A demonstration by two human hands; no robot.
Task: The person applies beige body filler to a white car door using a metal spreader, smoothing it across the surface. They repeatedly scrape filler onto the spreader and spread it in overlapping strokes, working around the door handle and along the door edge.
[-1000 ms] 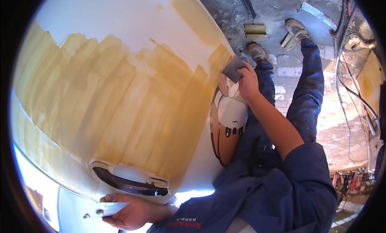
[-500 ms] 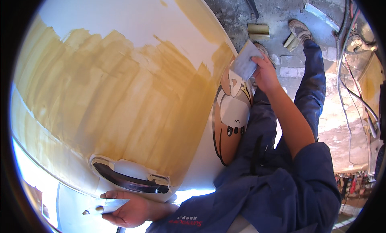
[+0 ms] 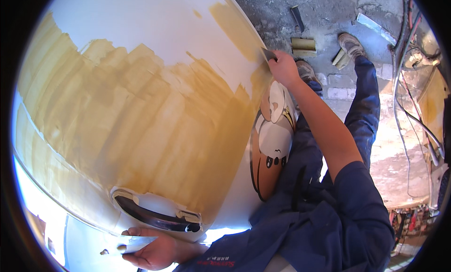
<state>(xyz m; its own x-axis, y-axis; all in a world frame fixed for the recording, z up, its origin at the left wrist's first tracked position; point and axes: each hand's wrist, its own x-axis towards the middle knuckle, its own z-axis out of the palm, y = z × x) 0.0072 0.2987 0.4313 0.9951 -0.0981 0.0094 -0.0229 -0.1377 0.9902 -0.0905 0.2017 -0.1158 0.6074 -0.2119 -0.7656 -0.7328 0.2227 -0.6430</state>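
Note:
A white, curved vehicle door panel (image 3: 127, 18) fills the left and middle, its surface widely coated in streaked yellow-brown filler (image 3: 159, 117). My right hand (image 3: 284, 70) is closed on a thin putty scraper (image 3: 268, 54), seen nearly edge-on against the panel's far right edge. At the lower left my left hand (image 3: 159, 251) grips a second flat metal scraper (image 3: 136, 244), which carries a small yellowish dab of filler (image 3: 122, 248). Between the hands lie a black door handle (image 3: 155, 216) with tape around it and a brown-and-white cartoon sticker (image 3: 270, 147).
My legs (image 3: 366, 89) and shoes (image 3: 351, 45) stand on a worn floor right of the panel. Metal offcuts (image 3: 303, 45), a dark strip (image 3: 297, 18) and a pale strip (image 3: 376, 27) lie there. Cables (image 3: 398, 84) hang along the right side.
My right hand has moved up and left, turning its scraper from broad face to edge-on at the panel's edge. My left hand keeps hold of its scraper, barely shifted.

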